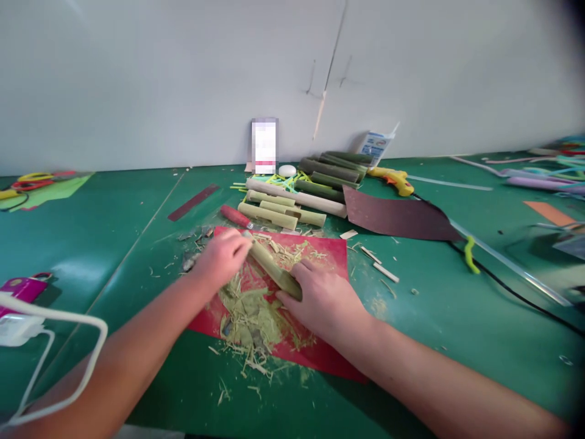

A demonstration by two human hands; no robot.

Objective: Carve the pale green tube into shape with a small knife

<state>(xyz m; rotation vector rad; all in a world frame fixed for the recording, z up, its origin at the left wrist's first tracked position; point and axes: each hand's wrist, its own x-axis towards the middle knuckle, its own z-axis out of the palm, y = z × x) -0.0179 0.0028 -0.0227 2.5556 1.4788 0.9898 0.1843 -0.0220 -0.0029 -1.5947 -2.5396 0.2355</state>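
A pale green bamboo tube (269,263) slants over a red sheet (336,250) strewn with shavings. My right hand (322,296) is closed around the tube's near end. At its far end my left hand (223,256) has its fingers pinched together; a small greyish bit shows at the fingertips, too unclear to name. Greenish dust and curled shavings (251,317) lie below the tube. Just beyond my left hand rests a tool with a red handle (235,216), its working end partly hidden.
Behind lie several cut bamboo tubes (267,215) and darker green ones (338,167). A brown sandpaper sheet (397,214), a yellow glue gun (393,178) with a black cord, and a clear stick (512,262) are at right. A phone (265,146) leans on the wall. A white cable (98,341) loops over my left forearm.
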